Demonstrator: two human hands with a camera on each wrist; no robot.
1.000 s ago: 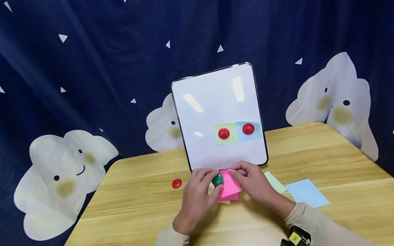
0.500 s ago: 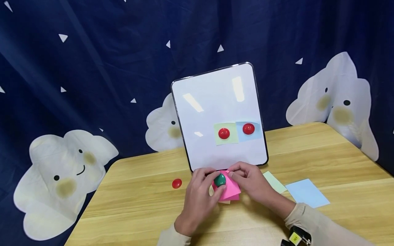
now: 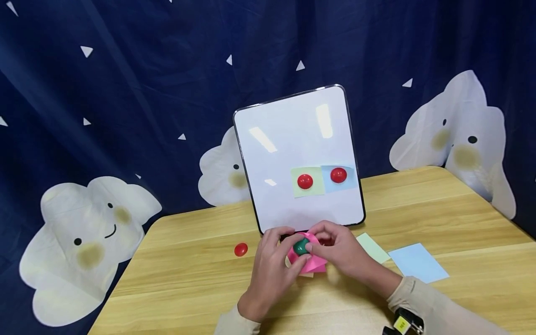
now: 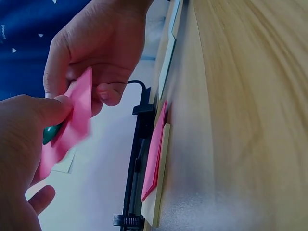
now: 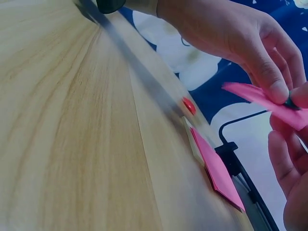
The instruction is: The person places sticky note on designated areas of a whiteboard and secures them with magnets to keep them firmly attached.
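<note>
Between thumb and fingers my left hand (image 3: pixel 268 267) holds a round green magnet (image 3: pixel 300 247) against the face of a pink sticky note (image 3: pixel 313 264). My right hand (image 3: pixel 345 249) pinches the same note from the right, its thumb at the magnet's edge. In the left wrist view the note is raised off the table and bends slightly. Below it lies a pink sticky pad (image 4: pixel 155 161) on a pale yellow one (image 4: pixel 153 211). Just behind the hands stands a whiteboard (image 3: pixel 293 135), with red magnets (image 3: pixel 305 182) over a green note (image 3: pixel 298 192) and a blue note (image 3: pixel 348 183).
A loose red magnet (image 3: pixel 240 250) lies left of the hands. On the right, a pale green note (image 3: pixel 373 248) and a light blue note (image 3: pixel 419 263) lie on the wooden table (image 3: pixel 184 279). A dark blue curtain (image 3: pixel 167 70) hangs behind.
The green magnet has shifted slightly right, from the note's left edge onto its face. My right thumb has come over to the magnet, and the note now bends between both hands.
</note>
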